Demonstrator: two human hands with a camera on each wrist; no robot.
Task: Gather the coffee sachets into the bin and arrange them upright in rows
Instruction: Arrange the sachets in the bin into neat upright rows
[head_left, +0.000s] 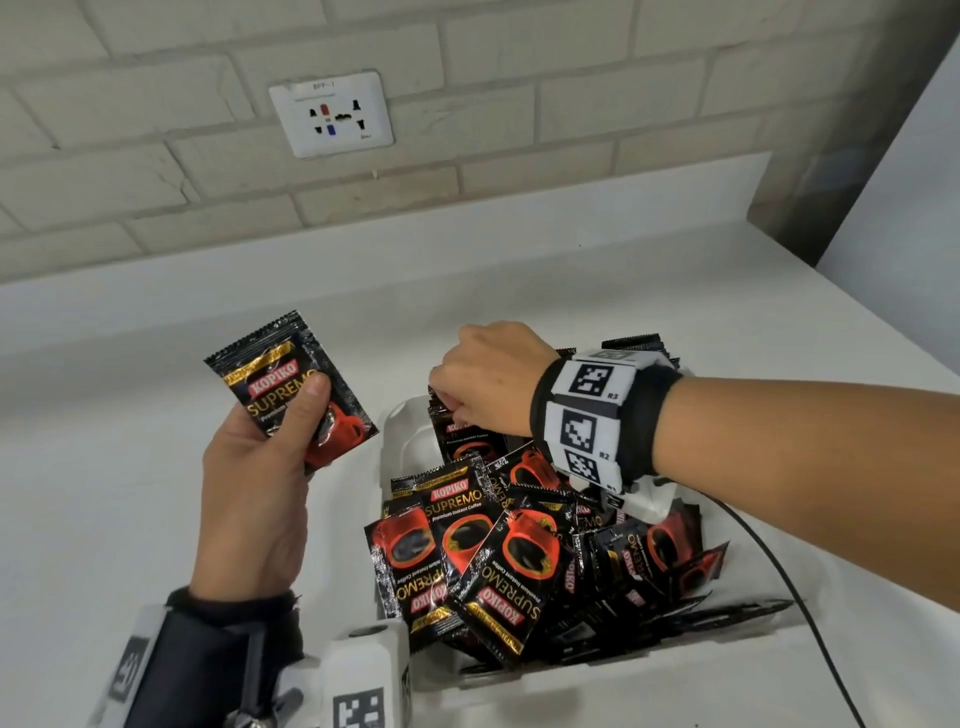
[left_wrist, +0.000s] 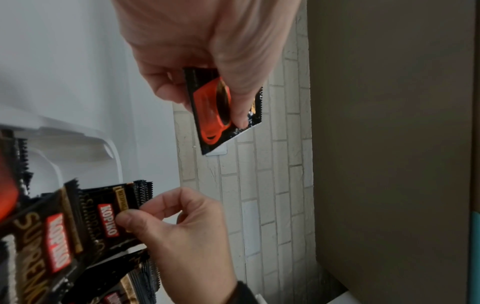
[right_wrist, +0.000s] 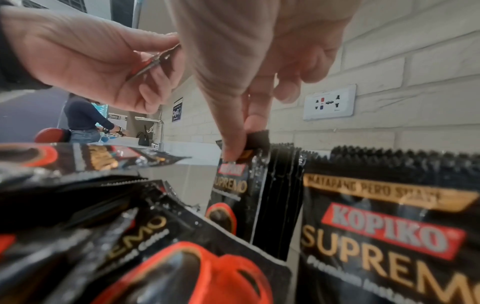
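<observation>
Left hand (head_left: 260, 478): one sachet (head_left: 293, 384) gripped, left of bin (head_left: 400, 441).
Right hand (head_left: 488, 384): upright sachet (head_left: 457, 431) pinched inside bin.

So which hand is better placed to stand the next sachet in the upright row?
Probably the left hand: it already holds a loose sachet beside the bin. The right hand is busy, its fingers pinching the top of the front upright sachet in the row.
</observation>
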